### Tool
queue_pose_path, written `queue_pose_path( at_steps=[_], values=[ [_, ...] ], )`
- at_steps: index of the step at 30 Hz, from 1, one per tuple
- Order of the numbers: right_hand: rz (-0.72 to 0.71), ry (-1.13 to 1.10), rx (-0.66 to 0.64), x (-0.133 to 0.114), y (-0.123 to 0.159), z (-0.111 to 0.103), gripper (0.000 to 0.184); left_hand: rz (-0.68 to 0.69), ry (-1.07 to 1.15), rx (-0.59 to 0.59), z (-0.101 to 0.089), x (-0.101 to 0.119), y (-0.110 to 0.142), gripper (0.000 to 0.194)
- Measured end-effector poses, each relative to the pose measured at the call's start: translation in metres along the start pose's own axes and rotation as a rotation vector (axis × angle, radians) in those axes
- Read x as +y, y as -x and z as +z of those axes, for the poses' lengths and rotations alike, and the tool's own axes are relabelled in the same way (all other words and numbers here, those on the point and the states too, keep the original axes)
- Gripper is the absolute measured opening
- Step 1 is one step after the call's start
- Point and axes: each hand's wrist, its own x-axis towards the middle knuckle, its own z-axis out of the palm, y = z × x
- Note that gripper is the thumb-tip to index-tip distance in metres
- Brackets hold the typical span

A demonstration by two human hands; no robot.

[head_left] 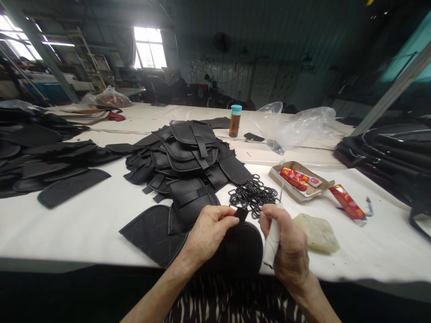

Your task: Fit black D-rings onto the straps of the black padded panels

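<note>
My left hand (210,231) pinches the end of a short black strap (241,215) between thumb and fingers. The strap belongs to a black padded leather-like piece (240,246) lying at the table's front edge. In my right hand (291,237) is an awl (273,240) with a pale wrapped handle, its thin metal shaft pointing up and away. My right fingertips are close to a heap of black metal rings (252,194); whether they also pinch a ring cannot be made out. Beyond my left hand, similar black flap pieces (188,152) are piled up.
A yellowish block (316,233) lies right of my right hand. Behind it are a cardboard tray (292,197) holding red packets and another red box (347,202). Further back stand a bottle (235,122) and plastic bags (303,125). Black pieces (50,166) cover the left side; black bags (380,152) lie right.
</note>
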Motion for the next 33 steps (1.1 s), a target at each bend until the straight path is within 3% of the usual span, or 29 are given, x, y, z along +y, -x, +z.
queue_pose_path(
  at_steps=[10,14,18,25,30,33],
  values=[
    [-0.569,0.348,-0.122,-0.004,-0.019,-0.002,0.014,0.06,-0.082,0.034,0.007,-0.005,0.003,0.014],
    [-0.672,0.354,-0.175,-0.004,-0.019,0.0,0.015,0.076,0.001,0.11,0.011,-0.006,0.007,0.013],
    [-0.494,0.191,-0.139,-0.008,-0.014,0.0,0.016,0.107,0.13,0.145,0.014,-0.013,0.008,0.03],
    [-0.102,-0.144,-0.238,-0.014,0.001,0.004,0.015,0.06,0.234,0.144,0.013,-0.021,0.011,0.023],
    [0.074,-0.227,-0.073,-0.01,0.012,0.016,0.019,-0.044,0.34,0.135,0.017,-0.023,0.01,0.009],
    [0.266,-0.197,-0.029,-0.014,0.011,0.016,0.016,-0.043,0.356,0.151,0.019,-0.025,0.011,0.005]
  ],
)
